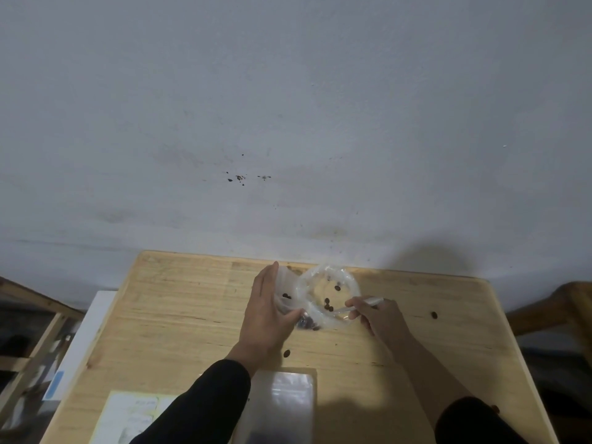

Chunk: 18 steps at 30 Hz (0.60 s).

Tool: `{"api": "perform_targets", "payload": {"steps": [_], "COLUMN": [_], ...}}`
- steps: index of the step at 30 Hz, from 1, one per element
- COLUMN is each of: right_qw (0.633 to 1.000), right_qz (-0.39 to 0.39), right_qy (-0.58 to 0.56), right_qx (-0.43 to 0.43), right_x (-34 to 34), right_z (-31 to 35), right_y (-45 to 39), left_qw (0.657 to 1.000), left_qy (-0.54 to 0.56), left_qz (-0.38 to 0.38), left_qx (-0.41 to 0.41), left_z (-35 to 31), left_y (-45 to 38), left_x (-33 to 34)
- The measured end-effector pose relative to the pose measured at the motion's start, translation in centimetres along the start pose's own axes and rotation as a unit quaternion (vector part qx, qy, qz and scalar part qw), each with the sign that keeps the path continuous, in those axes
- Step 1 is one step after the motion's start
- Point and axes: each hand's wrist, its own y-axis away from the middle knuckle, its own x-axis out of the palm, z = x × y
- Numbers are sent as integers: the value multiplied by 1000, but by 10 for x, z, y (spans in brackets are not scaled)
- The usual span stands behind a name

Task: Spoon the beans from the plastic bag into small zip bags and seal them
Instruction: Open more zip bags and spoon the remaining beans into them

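A clear plastic bag point(325, 280) with its rim rolled down lies near the far edge of the wooden table point(179, 315). A few dark beans point(328, 306) lie inside it. My left hand point(266, 315) holds a small clear zip bag point(286, 301) beside the big bag's left side, thumb against the plastic and fingers straight. My right hand point(374, 315) grips a clear plastic spoon point(347, 310) whose bowl reaches into the big bag near the beans.
Loose beans lie on the table, one at the right point(434, 314) and one near my left wrist point(287, 353). A stack of empty zip bags point(282, 405) and a paper sheet point(134, 415) sit at the near edge. A wall stands behind the table.
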Motion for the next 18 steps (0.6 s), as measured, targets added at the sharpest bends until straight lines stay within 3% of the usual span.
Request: {"api": "perform_targets", "payload": {"steps": [8,18], "right_qw": [996,985], "right_qz": [-45,-133], "right_qy": [-58,-104], "right_qx": [49,19], "right_x": [2,-12], "right_z": [-3,0], "right_y": [-1,-1], "left_qw": [1000,999], "left_qy": [-10,-23], "left_qz": [9,1], "left_qx": [11,25], "left_z": [2,8], "left_y": [-1,1], "left_x": [-4,-6]}}
